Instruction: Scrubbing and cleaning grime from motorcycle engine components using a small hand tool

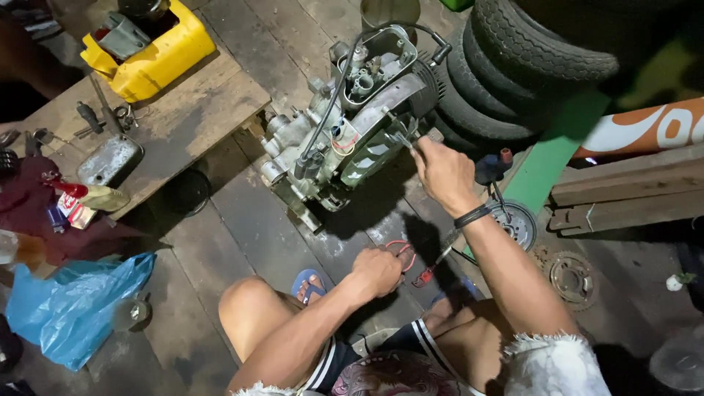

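Engine block [352, 125] lies on the plank floor ahead of me, long axis slanting from my near left up toward the stacked tyres [506, 73]. In the head view my right hand [444, 172] is nearer, fingers closed on a small metal tool [402, 138] touching its casing. My left hand [378, 271] rests fisted by red-handled pliers [402, 253].

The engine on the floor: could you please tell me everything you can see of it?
The engine is a grey, grimy metal block lying tilted on dark floor planks, its open top end toward the stacked tyres. That end shows bare ports; cooling fins ring the cylinder. A black cable loops across it, with red wire near the middle. The right hand presses a small metal tool against its side. The left hand is apart from it, on red-handled pliers.
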